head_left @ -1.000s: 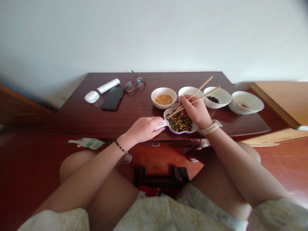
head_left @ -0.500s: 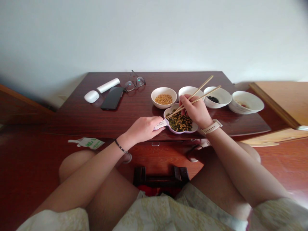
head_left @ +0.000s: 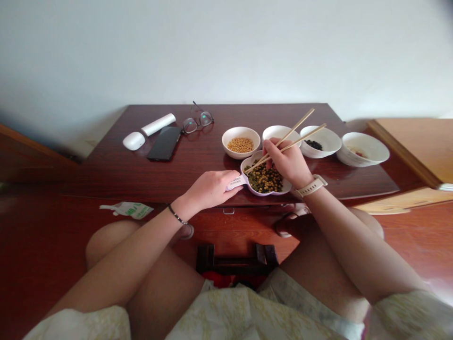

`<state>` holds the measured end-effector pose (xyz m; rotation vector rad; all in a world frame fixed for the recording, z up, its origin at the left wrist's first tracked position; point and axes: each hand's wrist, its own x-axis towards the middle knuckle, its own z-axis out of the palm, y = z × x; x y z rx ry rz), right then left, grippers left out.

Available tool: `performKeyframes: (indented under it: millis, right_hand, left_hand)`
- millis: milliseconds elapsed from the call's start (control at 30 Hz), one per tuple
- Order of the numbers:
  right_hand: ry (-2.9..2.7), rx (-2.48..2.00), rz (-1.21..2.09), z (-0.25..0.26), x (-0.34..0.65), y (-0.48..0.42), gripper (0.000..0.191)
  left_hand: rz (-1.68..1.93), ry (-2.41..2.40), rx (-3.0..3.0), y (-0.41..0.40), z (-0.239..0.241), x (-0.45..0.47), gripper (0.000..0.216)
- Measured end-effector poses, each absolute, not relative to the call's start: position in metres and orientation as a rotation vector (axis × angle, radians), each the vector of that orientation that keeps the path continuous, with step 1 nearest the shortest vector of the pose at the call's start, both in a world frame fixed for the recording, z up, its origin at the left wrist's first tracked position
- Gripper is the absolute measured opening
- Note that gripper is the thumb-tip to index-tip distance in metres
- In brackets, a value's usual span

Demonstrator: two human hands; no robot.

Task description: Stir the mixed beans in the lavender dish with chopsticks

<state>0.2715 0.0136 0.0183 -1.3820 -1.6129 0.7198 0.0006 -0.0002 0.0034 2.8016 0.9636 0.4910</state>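
Observation:
A lilac dish (head_left: 255, 191) full of mixed yellow and dark green beans (head_left: 265, 179) sits at the near edge of the dark wooden table (head_left: 198, 165). My left hand (head_left: 212, 188) is closed on the dish's handle. My right hand (head_left: 288, 163), with a pale watch at the wrist, grips a pair of wooden chopsticks (head_left: 299, 132); their tips dip into the left side of the beans. Behind the dish stand a white bowl of yellow beans (head_left: 240, 140), a second white bowl (head_left: 279, 132) partly hidden by my hand, a bowl with dark beans (head_left: 320, 141) and a bowl at far right (head_left: 363, 149).
On the table's left lie a white mouse (head_left: 133, 140), a white cylinder (head_left: 158, 124), a black phone (head_left: 164, 143) and glasses (head_left: 198, 119). A light wooden board (head_left: 410, 151) leans at right. A green-white packet (head_left: 127, 210) lies on the red floor. A dark stool (head_left: 236, 259) stands between my knees.
The view has shifted slightly, so everything sits a few pixels higher. My hands, the chopsticks and the dish hold nearly the same positions.

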Motion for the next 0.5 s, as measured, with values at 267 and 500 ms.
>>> performKeyframes:
  millis: [267,500]
  right_hand:
    - [-1.614,-1.386,0.712,0.0201,0.2711,0.0127,0.05]
    - [-1.61,-1.382,0.72,0.0209,0.271,0.0118,0.047]
  left_hand:
    - [0.476,0.964,2.802,-0.0007,0.0046,0.001,0.024]
    - [0.49,0.97,2.806,0.0,0.0029,0.0006,0.024]
